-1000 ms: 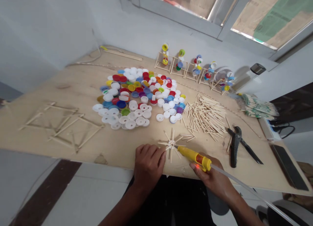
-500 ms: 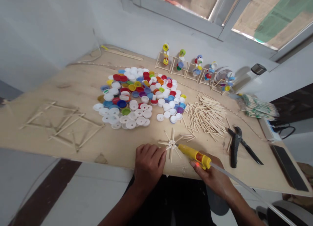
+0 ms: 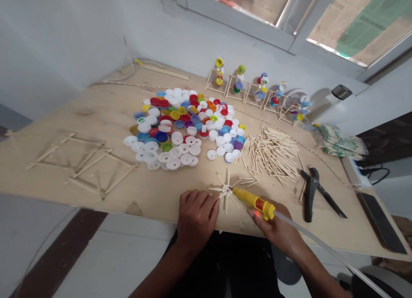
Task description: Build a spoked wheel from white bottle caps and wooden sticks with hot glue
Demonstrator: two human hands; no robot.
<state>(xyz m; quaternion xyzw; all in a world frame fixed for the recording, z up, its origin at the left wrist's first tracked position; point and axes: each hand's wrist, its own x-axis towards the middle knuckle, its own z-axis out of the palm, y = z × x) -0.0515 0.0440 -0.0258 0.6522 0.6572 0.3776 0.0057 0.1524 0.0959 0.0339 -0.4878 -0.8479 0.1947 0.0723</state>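
Note:
My right hand [image 3: 277,226] grips a yellow hot glue gun [image 3: 252,200] with a long clear glue stick [image 3: 325,247] running out of its back. The gun's nozzle is at the centre of a small star of wooden sticks [image 3: 227,197] lying near the table's front edge. On the left of the star, my left hand [image 3: 197,213] rests closed, its fingers curled and the thumb side against one of the spokes. Whether the fingertips pinch that stick is partly hidden. A few short sticks [image 3: 247,180] lie just beyond the star.
Behind the star spreads a heap of coloured bottle caps [image 3: 183,130], with a pile of sticks [image 3: 272,154] to its right. Black-handled cutters [image 3: 310,193] and a phone [image 3: 381,221] lie at right. Stick frames [image 3: 103,173] lie left. Cap-wheel models [image 3: 240,85] stand along the wall.
The glue gun has shifted slightly left, its nozzle closer over the star's centre. My left hand and the star have hardly moved.

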